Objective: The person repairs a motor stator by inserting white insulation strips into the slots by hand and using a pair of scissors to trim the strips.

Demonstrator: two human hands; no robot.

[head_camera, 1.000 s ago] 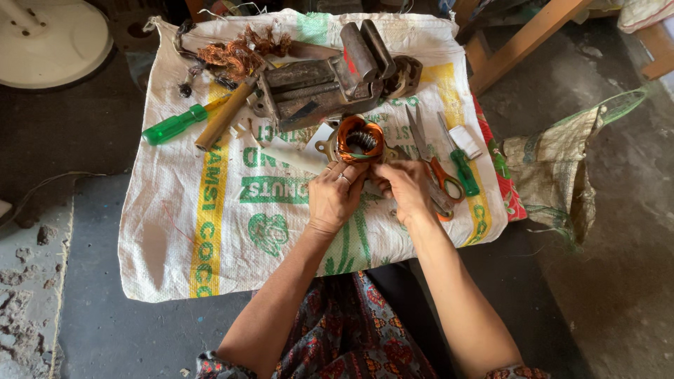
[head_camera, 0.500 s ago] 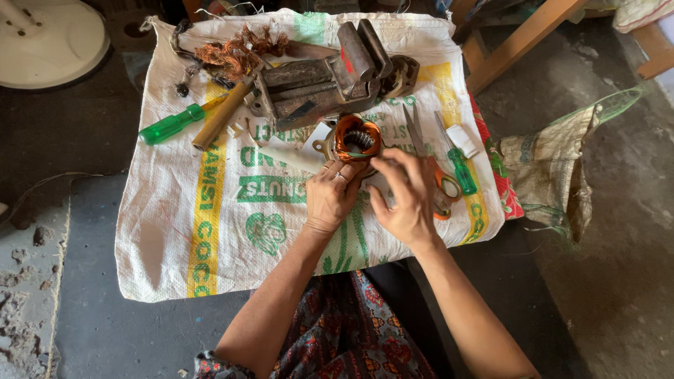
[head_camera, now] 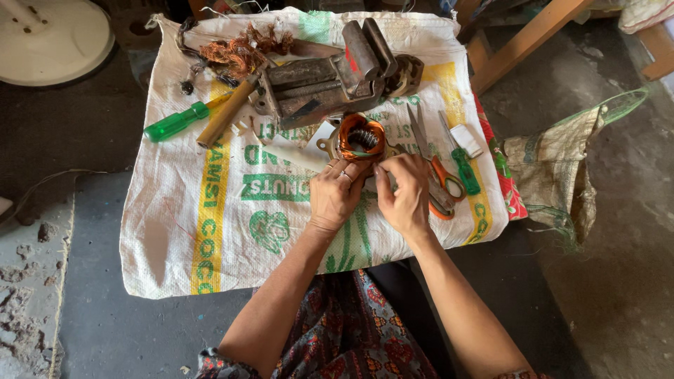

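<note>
Right hand [head_camera: 405, 198] shifted left since half second ago, now fingertip to fingertip with left hand [head_camera: 337, 193]; both pinch near rim of copper-wound stator [head_camera: 361, 138] lying on white sack [head_camera: 232, 210]; vise [head_camera: 330, 77] just behind; scissors [head_camera: 435, 172], green screwdriver [head_camera: 175, 123] alongside; wire tangle [head_camera: 239, 52] far left.

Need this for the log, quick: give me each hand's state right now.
Left hand: fingers curled on the near edge of the copper-wound motor coil, gripping it.
Right hand: fingertips pinched at the coil's near edge; what they pinch cannot be told.
</note>
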